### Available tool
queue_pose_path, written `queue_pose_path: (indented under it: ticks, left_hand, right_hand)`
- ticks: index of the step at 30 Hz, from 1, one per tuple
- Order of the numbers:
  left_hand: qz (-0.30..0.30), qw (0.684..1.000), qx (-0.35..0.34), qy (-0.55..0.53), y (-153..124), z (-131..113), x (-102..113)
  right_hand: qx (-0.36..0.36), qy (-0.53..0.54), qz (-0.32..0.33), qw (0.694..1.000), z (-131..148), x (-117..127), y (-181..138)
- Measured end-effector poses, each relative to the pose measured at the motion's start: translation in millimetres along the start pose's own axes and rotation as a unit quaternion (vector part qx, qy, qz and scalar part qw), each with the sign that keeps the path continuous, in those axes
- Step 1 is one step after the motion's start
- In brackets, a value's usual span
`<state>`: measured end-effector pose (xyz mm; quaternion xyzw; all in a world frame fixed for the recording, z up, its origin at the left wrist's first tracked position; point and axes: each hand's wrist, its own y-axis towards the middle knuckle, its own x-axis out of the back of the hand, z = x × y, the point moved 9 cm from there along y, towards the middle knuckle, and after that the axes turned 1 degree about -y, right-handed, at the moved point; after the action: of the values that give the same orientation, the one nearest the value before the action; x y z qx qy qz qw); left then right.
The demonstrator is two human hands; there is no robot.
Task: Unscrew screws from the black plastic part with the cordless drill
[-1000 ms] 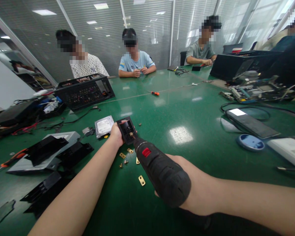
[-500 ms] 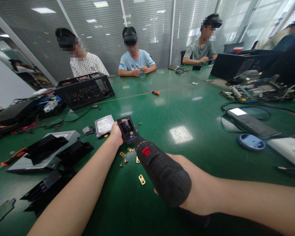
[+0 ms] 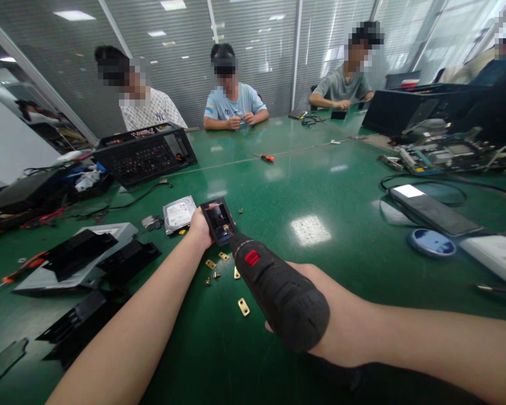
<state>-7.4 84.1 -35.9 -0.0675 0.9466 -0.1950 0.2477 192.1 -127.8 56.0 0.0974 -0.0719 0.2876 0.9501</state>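
Note:
My left hand (image 3: 201,229) is closed on the side of a small black open-fronted box (image 3: 218,221), tilted up off the table; a brass-coloured piece shows inside it. My right hand (image 3: 316,298) grips a black cordless drill (image 3: 280,292) with a red switch on top. The drill's nose points at the lower right edge of the box, and its tip is hidden from me. Below the box lie several brass plates (image 3: 243,307) with holes and a few small screws (image 3: 216,275). A hard drive (image 3: 179,214) lies just left of my left hand.
Black plastic parts (image 3: 78,253) and an orange screwdriver (image 3: 29,267) lie at left. A black computer case (image 3: 147,154) stands behind them. Another orange screwdriver (image 3: 267,158) lies mid-table. At right are a circuit board (image 3: 442,152), a phone (image 3: 434,211) and a round blue-topped object (image 3: 431,242). Co-workers sit opposite.
Both hands keep their grip and have hardly moved. The drill's rear has shifted very slightly. The co-worker at the far right of the opposite side has moved a hand a little.

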Motion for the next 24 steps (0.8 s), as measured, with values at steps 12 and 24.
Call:
queue_pose_path:
  ticks: [12, 24]
  left_hand:
    - [0.005, 1.0, -0.006, 0.008, 1.6, -0.5, 1.3]
    - [-0.002, 1.0, -0.004, 0.01, -0.6, -0.7, -0.2]
  right_hand:
    - [-0.003, 0.006, 0.008, 1.0, 0.4, -0.4, 1.3]
    - [-0.008, 0.008, 0.012, 1.0, 2.7, 1.1, 0.1]
